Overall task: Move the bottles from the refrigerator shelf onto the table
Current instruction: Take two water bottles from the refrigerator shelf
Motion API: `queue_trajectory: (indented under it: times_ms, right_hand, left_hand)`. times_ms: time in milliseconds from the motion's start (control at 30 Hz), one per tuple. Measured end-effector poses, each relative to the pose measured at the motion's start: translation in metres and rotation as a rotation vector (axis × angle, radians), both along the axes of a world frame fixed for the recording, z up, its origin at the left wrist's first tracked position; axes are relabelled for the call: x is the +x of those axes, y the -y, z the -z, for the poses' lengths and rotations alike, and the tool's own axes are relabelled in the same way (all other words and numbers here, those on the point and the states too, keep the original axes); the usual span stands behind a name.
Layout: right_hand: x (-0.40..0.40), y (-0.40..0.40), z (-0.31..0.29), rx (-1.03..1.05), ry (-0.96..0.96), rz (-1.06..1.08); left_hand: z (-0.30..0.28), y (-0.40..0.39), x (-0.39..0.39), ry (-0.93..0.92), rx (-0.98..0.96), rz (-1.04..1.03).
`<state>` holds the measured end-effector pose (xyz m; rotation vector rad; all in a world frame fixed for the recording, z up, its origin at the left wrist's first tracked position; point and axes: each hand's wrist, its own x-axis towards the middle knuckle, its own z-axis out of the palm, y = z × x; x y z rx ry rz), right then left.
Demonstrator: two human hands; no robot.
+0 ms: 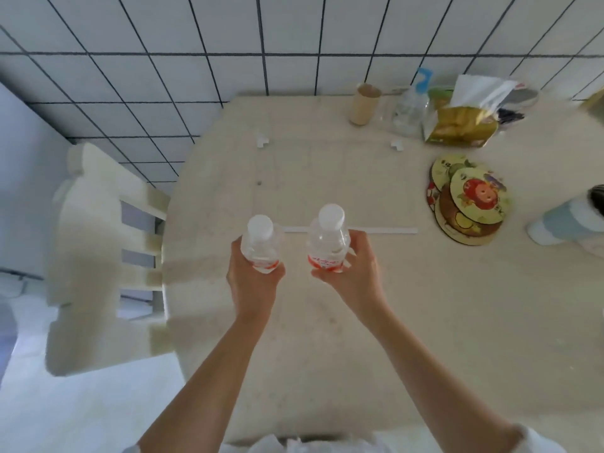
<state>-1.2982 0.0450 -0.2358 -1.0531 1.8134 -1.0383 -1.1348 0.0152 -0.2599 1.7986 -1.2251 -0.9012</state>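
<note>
Two bare forearms reach forward from the bottom edge over the pale bench (425,322). Left of the bench stands a cream slatted chair (98,250), blurred, on a light floor, with a white tiled wall behind it.

The left hand (253,282) has its grip wrapped round the lower body of a clear, white-capped bottle with a red label, the left bottle (260,243), held upright above the bench. Just beside it, the right hand (351,273) has its grip curled the same way round the right bottle (328,238), a matching bottle, also upright; the two bottles are near each other but apart. Whether either base touches the bench cannot be told. A thin white strip (382,230) lies on the bench just beyond them.

At the far edge stand a brown paper cup (362,104), a clear bottle with a blue top (410,109) and a gold snack bag (457,125). Nearer, to the right, lies a stack of round coasters (470,201) printed with fruit, and at the right edge a pale blue object (562,220), partly cut off.
</note>
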Motion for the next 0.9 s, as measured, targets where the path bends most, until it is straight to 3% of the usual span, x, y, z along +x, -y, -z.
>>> queue_trajectory:
  times_ms: [267, 500, 900]
  right_hand:
    - [-0.014, 0.056, 0.036, 0.017, -0.085, -0.205]
    - [-0.029, 0.070, 0.048, 0.024, -0.096, -0.323]
    - [-0.021, 0.053, 0.053, 0.024, -0.078, -0.316]
  left_hand:
    - [0.026, 0.025, -0.024, 0.031, 0.033, -0.143]
    - [0.036, 0.026, -0.028, 0.049, 0.010, -0.136]
    - [0.042, 0.022, -0.016, 0.051, 0.033, -0.020]
